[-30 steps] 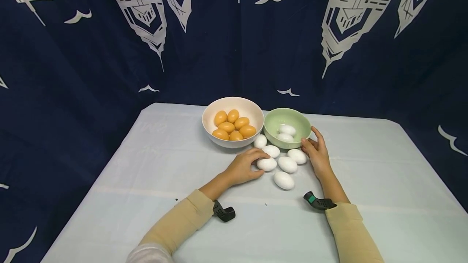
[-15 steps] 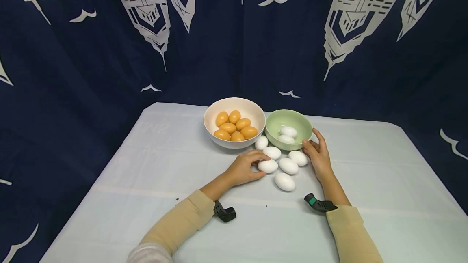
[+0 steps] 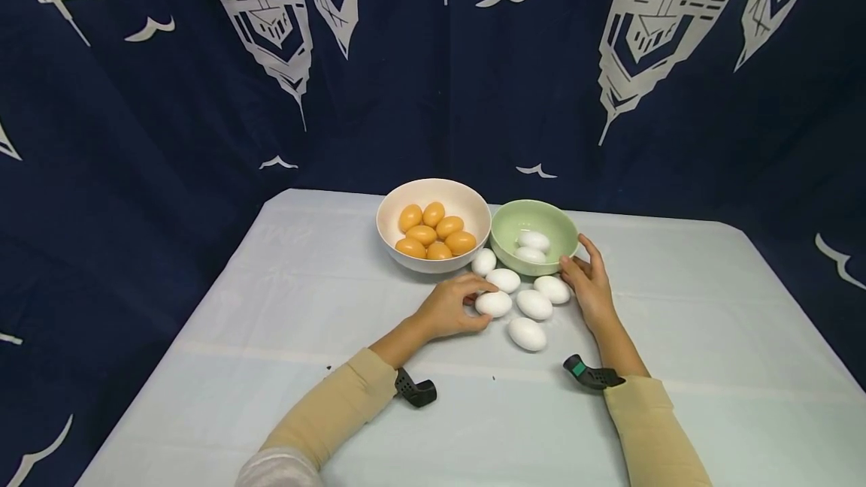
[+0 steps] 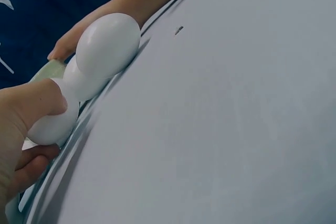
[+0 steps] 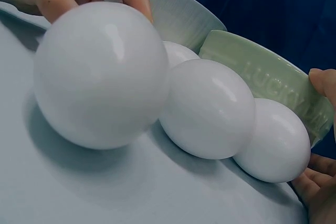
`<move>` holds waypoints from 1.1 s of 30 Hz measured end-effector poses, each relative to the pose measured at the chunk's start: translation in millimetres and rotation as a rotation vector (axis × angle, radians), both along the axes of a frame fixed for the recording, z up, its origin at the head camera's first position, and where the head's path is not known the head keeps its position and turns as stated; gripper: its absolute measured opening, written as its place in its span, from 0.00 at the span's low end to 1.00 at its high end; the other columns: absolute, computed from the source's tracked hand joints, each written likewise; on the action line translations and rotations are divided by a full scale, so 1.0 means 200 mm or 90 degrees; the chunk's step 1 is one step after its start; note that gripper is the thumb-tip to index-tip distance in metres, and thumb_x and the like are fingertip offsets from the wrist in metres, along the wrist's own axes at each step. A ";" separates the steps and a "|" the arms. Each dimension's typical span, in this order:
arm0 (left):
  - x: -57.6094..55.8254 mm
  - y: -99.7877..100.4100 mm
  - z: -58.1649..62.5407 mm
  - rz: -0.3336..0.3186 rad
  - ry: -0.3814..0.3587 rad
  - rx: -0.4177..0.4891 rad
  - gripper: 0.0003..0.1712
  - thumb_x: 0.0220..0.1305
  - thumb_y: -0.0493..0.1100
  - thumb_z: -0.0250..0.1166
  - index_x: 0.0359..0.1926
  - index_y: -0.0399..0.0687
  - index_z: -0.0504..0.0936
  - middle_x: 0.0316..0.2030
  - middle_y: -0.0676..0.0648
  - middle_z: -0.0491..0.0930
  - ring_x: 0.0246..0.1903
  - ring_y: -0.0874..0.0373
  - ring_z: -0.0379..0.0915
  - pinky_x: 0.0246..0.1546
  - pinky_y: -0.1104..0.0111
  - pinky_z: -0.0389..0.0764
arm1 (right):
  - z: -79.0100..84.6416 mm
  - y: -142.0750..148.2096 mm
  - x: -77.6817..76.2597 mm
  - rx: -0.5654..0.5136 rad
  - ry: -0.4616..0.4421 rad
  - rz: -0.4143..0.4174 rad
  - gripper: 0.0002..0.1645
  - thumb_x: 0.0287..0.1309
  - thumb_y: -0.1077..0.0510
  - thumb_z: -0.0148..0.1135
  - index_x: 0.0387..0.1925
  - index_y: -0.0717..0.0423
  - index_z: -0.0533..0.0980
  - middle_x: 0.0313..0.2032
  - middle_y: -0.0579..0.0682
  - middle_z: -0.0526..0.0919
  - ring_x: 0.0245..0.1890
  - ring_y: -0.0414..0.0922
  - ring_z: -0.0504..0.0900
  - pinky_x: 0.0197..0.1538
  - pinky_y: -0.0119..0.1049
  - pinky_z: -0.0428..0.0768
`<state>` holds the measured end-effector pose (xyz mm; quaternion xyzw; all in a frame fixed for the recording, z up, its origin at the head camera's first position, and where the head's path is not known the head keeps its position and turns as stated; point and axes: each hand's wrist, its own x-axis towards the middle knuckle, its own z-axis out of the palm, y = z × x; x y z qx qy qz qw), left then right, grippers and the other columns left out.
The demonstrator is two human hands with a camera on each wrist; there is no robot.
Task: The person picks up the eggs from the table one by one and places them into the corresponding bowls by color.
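Between thumb and fingers my left hand (image 3: 448,309) pinches a white egg (image 3: 493,304) on the table; in the left wrist view the thumb (image 4: 44,98) lies across it. My right hand (image 3: 590,291) grips the right side of a light green bowl (image 3: 501,246), thumb near the front and a finger along the rim. Two white eggs (image 3: 533,241) lie inside that bowl. Several more white eggs sit in front of it, among them a nearest egg (image 3: 527,334), an egg by my right thumb (image 3: 552,290) and a middle egg (image 3: 534,305).
A larger cream bowl (image 3: 387,228) holding several orange-yellow eggs (image 3: 422,235) stands left of the green bowl, close against it. The white-covered table (image 3: 271,307) ends at a dark blue patterned cloth (image 3: 433,111) behind. Black wrist devices (image 3: 416,391) show at both cuffs.
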<state>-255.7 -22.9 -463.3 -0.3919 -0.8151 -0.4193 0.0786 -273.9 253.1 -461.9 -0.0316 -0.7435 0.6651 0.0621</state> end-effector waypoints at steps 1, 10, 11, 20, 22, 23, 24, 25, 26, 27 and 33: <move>0.00 0.00 0.00 -0.003 -0.002 0.004 0.23 0.49 0.38 0.74 0.49 0.42 0.83 0.46 0.46 0.79 0.37 0.61 0.74 0.41 0.78 0.77 | 0.00 0.00 0.00 -0.001 0.000 0.000 0.43 0.70 0.48 0.54 0.77 0.42 0.46 0.66 0.69 0.61 0.49 0.35 0.72 0.48 0.18 0.72; -0.02 0.02 0.04 -0.009 0.005 0.030 0.23 0.49 0.38 0.74 0.49 0.42 0.83 0.45 0.46 0.79 0.37 0.61 0.76 0.41 0.78 0.77 | 0.00 0.00 0.00 0.002 -0.007 0.000 0.43 0.69 0.46 0.55 0.77 0.39 0.45 0.67 0.67 0.61 0.48 0.35 0.72 0.48 0.19 0.72; -0.02 0.03 0.04 -0.010 0.004 0.032 0.23 0.49 0.39 0.74 0.49 0.42 0.83 0.45 0.46 0.79 0.37 0.61 0.76 0.41 0.78 0.77 | 0.00 0.00 0.00 0.004 -0.007 -0.001 0.43 0.69 0.46 0.55 0.77 0.39 0.45 0.67 0.67 0.61 0.49 0.35 0.72 0.49 0.19 0.72; -0.06 0.08 0.10 -0.016 0.003 0.033 0.23 0.49 0.39 0.74 0.49 0.42 0.83 0.44 0.48 0.79 0.37 0.61 0.76 0.41 0.78 0.77 | 0.01 0.00 0.01 0.003 -0.006 0.007 0.44 0.70 0.46 0.54 0.77 0.39 0.44 0.68 0.67 0.60 0.50 0.36 0.71 0.49 0.19 0.72; -0.07 0.09 0.12 -0.019 0.000 0.039 0.23 0.49 0.38 0.74 0.49 0.42 0.83 0.43 0.48 0.79 0.38 0.60 0.76 0.41 0.77 0.77 | 0.01 0.00 0.01 -0.001 -0.005 0.008 0.43 0.70 0.46 0.54 0.77 0.40 0.44 0.67 0.67 0.60 0.50 0.36 0.71 0.49 0.19 0.72; -0.07 0.10 0.13 -0.019 0.001 0.040 0.23 0.49 0.38 0.74 0.49 0.42 0.83 0.43 0.48 0.79 0.38 0.60 0.76 0.41 0.77 0.77 | 0.01 0.00 0.01 -0.003 -0.003 0.008 0.43 0.70 0.46 0.54 0.77 0.40 0.45 0.67 0.67 0.61 0.50 0.35 0.72 0.49 0.19 0.72; -0.08 0.11 0.13 -0.020 0.004 0.041 0.22 0.49 0.38 0.74 0.49 0.42 0.83 0.43 0.48 0.79 0.38 0.60 0.76 0.41 0.77 0.77 | 0.01 0.00 0.01 -0.004 -0.002 0.008 0.43 0.70 0.46 0.54 0.77 0.41 0.45 0.67 0.67 0.61 0.50 0.35 0.72 0.49 0.19 0.72; -0.08 0.11 0.14 -0.019 0.007 0.042 0.22 0.49 0.38 0.74 0.49 0.42 0.83 0.43 0.48 0.79 0.38 0.60 0.76 0.41 0.77 0.77 | 0.01 0.00 0.01 -0.006 0.000 0.009 0.43 0.70 0.47 0.54 0.77 0.41 0.45 0.67 0.68 0.61 0.49 0.35 0.72 0.49 0.19 0.72; -0.09 0.12 0.15 -0.017 0.010 0.041 0.22 0.49 0.38 0.74 0.49 0.42 0.83 0.43 0.48 0.79 0.38 0.60 0.76 0.41 0.78 0.77 | 0.01 0.00 0.01 -0.005 0.001 0.008 0.43 0.70 0.47 0.54 0.77 0.41 0.45 0.67 0.67 0.61 0.49 0.35 0.72 0.49 0.19 0.72; -0.09 0.12 0.15 -0.014 0.012 0.039 0.22 0.50 0.39 0.74 0.49 0.42 0.83 0.43 0.47 0.79 0.38 0.60 0.76 0.41 0.78 0.77 | 0.01 0.00 0.01 -0.005 0.001 0.009 0.43 0.70 0.47 0.54 0.77 0.40 0.45 0.67 0.67 0.61 0.49 0.35 0.72 0.49 0.19 0.72; -0.13 0.17 0.19 0.023 0.000 0.016 0.24 0.53 0.42 0.72 0.53 0.43 0.83 0.45 0.47 0.79 0.38 0.61 0.76 0.42 0.79 0.75 | 0.00 0.00 0.01 0.007 -0.006 0.010 0.43 0.70 0.46 0.54 0.77 0.38 0.44 0.68 0.66 0.60 0.50 0.36 0.72 0.49 0.19 0.72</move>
